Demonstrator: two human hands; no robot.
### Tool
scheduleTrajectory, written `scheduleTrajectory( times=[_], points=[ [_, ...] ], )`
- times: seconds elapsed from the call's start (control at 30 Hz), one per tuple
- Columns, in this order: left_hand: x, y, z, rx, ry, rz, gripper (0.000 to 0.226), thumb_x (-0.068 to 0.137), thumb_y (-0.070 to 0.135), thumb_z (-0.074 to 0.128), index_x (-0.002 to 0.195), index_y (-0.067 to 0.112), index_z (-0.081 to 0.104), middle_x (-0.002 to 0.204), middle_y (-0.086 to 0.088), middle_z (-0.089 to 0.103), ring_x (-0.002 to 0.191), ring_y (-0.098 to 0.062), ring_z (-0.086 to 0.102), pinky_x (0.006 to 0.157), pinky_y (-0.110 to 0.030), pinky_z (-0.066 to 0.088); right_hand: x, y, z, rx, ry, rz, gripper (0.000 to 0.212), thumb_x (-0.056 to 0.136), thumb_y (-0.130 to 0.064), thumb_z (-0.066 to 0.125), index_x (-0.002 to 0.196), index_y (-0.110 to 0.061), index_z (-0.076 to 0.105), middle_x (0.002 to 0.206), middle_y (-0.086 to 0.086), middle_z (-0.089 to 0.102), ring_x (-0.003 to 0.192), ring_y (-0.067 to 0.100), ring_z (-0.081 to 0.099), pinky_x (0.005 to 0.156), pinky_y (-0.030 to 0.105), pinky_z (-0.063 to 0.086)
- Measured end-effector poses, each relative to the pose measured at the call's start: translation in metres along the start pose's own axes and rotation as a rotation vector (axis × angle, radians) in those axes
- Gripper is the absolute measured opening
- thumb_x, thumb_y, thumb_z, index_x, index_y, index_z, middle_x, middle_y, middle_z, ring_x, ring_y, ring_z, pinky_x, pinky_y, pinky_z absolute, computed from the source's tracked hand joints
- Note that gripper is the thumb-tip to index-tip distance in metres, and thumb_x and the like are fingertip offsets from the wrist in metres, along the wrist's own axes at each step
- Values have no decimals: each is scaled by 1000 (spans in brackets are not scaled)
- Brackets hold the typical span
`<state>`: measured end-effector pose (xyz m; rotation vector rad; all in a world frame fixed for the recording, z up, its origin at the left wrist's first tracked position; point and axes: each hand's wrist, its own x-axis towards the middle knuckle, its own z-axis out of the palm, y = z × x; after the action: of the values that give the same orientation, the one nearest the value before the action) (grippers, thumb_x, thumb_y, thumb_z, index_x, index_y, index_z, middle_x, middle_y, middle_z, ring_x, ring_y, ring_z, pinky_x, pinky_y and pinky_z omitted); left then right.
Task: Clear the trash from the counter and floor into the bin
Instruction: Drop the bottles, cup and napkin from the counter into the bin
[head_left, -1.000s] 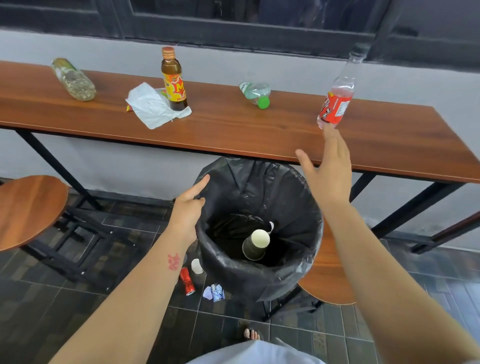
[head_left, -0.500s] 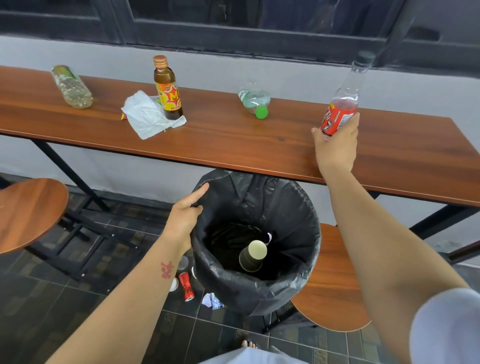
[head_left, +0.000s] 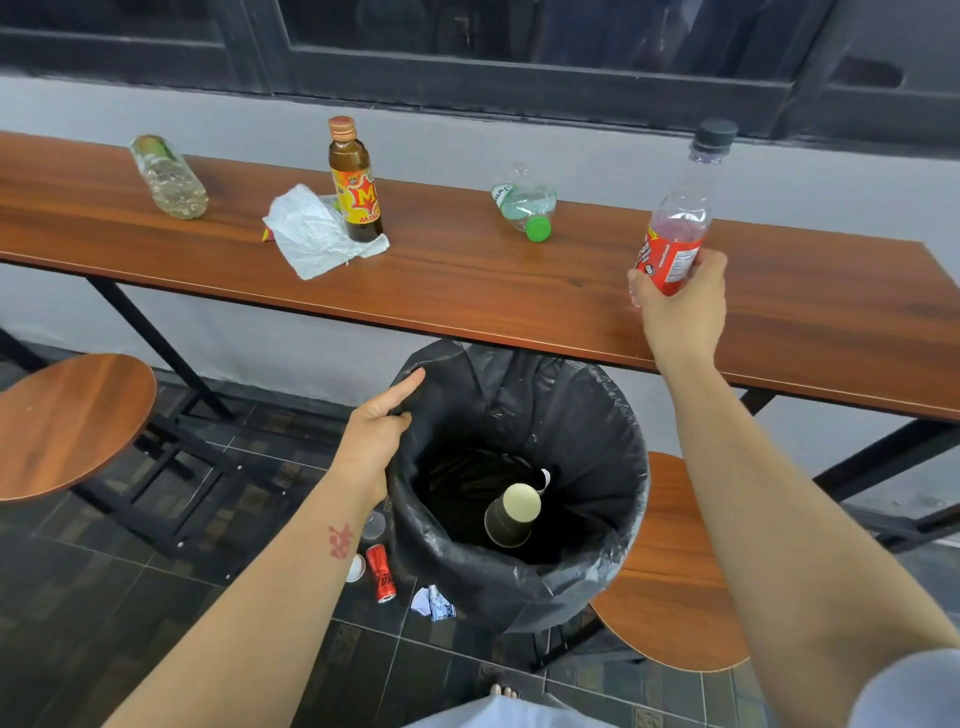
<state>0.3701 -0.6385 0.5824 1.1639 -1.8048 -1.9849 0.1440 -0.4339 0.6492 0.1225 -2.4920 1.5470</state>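
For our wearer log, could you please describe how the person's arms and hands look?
Both forearms are bare; no gloves, watch or rings show on the left hand or the right hand. A small red mark sits on the left forearm near the wrist. A pale grey-blue sleeve covers the right upper arm.

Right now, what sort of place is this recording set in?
Likely a café or canteen seating spot, though I can't be sure: a long narrow wooden counter runs along the wall under a window, with round wooden stools beside it.
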Motion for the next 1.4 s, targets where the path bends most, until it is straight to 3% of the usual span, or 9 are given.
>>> scheduleTrajectory(
  times=[0.3, 0.57, 0.7, 0.77, 0.93, 1.03, 1.13, 1.27, 1.4],
  points=[
    [-14, -3, -26, -32, -6, 16, 52, 101, 1, 45, 116, 44, 70, 142, 6, 54, 129, -24, 51, 108, -42, 44, -114, -15, 0, 84, -266, -148, 69, 82, -33, 75, 135, -22, 32, 127, -3, 57, 107, 10, 61, 87, 26, 53],
    [-30, -2, -43, -39, -2, 32, 55, 101, -2, 43, 121, 41, 68, 143, 8, 53, 129, -19, 49, 110, -39, 41, -163, 30, 23, -521, -700, -334, 75, 82, -47, 70, 143, -27, 30, 136, -1, 53, 119, 20, 55, 99, 37, 50],
    [-41, 0, -45, -15, -33, 76, 57, 100, -5, 41, 128, 39, 64, 136, 19, 48, 97, 5, 55, 78, -11, 42, -166, 47, 42, -774, -865, -339, 72, 86, -44, 67, 144, -25, 30, 140, 3, 46, 126, 25, 49, 103, 40, 44],
    [-42, 0, -47, -3, -27, 98, 57, 100, -5, 41, 129, 38, 64, 142, 17, 49, 98, 7, 54, 78, -8, 39, -168, 53, 48, -857, -912, -355, 70, 86, -43, 67, 143, -24, 31, 141, 4, 45, 126, 27, 48, 104, 41, 42],
    [-45, 4, -52, -6, -33, 108, 56, 100, -4, 42, 129, 39, 64, 147, 12, 47, 121, -3, 49, 93, -15, 37, -175, 62, 59, -952, -975, -409, 60, 91, -41, 60, 143, -23, 38, 143, 3, 43, 130, 26, 43, 107, 42, 40],
    [-46, 5, -57, -5, -21, 114, 56, 100, -5, 41, 130, 38, 63, 147, 13, 48, 98, 5, 54, 78, -6, 40, -174, 63, 62, -973, -1030, -442, 55, 95, -36, 55, 146, -27, 37, 151, 0, 37, 140, 23, 32, 114, 41, 32],
    [-43, 2, -60, 8, -17, 117, 56, 100, -6, 42, 131, 35, 63, 149, 9, 46, 130, -10, 47, 96, -15, 36, -173, 61, 58, -948, -1031, -484, 65, 96, -40, 54, 153, -28, 24, 160, -5, 23, 149, 16, 13, 120, 38, 19],
    [-39, 2, -62, 32, 4, 110, 55, 100, -5, 42, 132, 35, 62, 151, 8, 44, 140, -16, 37, 107, -26, 33, -171, 54, 51, -822, -905, -582, 69, 95, -52, 47, 154, -30, 20, 161, -6, 18, 149, 13, 7, 122, 37, 15],
    [-35, 4, -61, 22, 10, 109, 55, 100, -5, 42, 132, 36, 62, 152, 7, 43, 141, -19, 37, 111, -33, 34, -166, 36, 39, -613, -667, -614, 63, 93, -60, 40, 149, -32, 34, 157, -8, 29, 147, 12, 19, 118, 42, 25]
  ],
)
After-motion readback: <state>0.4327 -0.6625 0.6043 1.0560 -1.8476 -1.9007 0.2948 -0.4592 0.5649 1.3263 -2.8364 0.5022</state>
